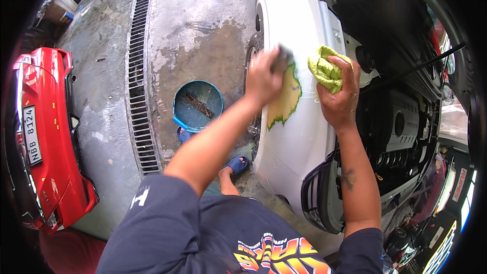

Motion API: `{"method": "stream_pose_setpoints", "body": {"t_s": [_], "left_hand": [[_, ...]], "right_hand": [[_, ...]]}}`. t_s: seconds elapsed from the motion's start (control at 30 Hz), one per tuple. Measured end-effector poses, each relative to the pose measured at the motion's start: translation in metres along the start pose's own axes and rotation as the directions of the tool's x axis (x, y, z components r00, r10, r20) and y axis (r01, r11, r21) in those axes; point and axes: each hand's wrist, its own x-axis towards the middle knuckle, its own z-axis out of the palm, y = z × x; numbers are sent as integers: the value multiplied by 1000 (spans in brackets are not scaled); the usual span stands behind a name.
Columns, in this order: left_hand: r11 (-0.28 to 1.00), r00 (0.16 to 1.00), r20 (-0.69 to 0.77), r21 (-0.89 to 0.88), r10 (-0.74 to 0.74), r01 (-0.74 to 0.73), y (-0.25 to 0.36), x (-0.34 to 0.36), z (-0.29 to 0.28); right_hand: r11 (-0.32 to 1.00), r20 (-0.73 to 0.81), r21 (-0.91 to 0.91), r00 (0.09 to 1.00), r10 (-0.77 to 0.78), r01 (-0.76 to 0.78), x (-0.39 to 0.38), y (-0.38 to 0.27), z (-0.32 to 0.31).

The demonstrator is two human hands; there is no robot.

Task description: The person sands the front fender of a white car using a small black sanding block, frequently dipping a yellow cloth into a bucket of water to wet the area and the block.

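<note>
My left hand (263,78), smeared by motion, is closed on a dark grey sanding block (284,56) against the silver car fender (294,147). Its exact shape is blurred. Below and beside that hand, a tan filler patch (285,99) with a ragged green edge shows on the fender. To the right, my right hand (342,96) grips a bunched yellow-green cloth (324,68) between thumb and fingers, at the fender's upper edge beside the engine bay.
On the wet concrete floor stands a blue-rimmed bucket (220,102) of water with a dark strip in it. A slatted drain (137,71) runs along the floor. A red car (50,137) is at the left. The open engine bay (401,122) lies at the right.
</note>
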Motion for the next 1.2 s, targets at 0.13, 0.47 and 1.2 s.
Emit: {"method": "stream_pose_setpoints", "body": {"t_s": [0.13, 0.47, 1.2], "left_hand": [[996, 999, 40, -82, -14, 17, 6, -2, 2], [990, 999, 35, -137, 28, -23, 45, -35, -12], [980, 981, 10, -40, 194, -193, 64, -47, -1]], "right_hand": [[1000, 4, -15, 1000, 13, -13, 1, -2, -6], [1000, -20, -9, 1000, 12, -12, -2, 5, -7], [999, -139, 22, 990, 31, -28, -8, 13, -4]]}}
